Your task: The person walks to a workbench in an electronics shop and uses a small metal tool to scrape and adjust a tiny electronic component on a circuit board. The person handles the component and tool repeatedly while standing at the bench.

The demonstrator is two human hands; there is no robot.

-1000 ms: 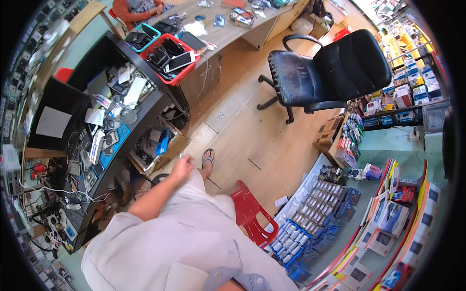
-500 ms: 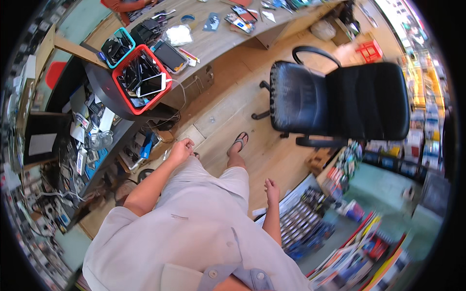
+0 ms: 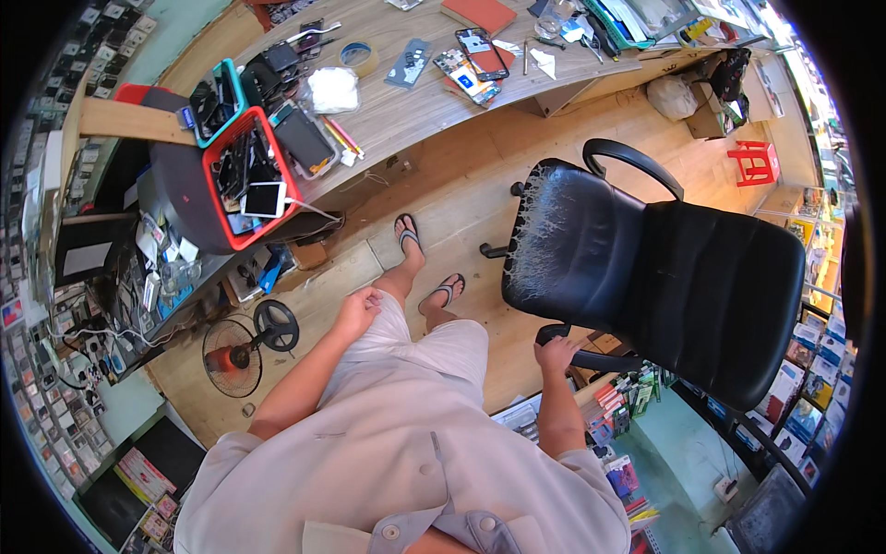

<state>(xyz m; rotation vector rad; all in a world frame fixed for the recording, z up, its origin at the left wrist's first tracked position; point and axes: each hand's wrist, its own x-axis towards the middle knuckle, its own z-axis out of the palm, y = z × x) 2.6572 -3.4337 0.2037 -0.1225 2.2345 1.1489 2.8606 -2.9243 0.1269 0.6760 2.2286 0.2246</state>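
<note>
My left hand (image 3: 357, 315) hangs over my left thigh with its fingers loosely curled in, and nothing shows in it. On the other side, my right hand (image 3: 556, 353) is over the near armrest (image 3: 604, 360) of a black office chair (image 3: 572, 235), fingers stretched and laid across its front part. Whether it presses on the armrest or hovers just above, I cannot tell. The chair's seat is cracked and worn along its front edge, and its backrest points to the right.
Ahead runs a long wooden desk (image 3: 397, 115) bearing phones, tape and a red basket (image 3: 242, 242) of devices. A standing fan (image 3: 233, 355) is on the floor at left. A red stool (image 3: 755, 163) stands beyond the chair. Goods line the shelves at right.
I have stepped and turned, so the desk and chair sit differently in view. My right hand has moved out to the chair's near armrest. My left hand stays by my thigh.
</note>
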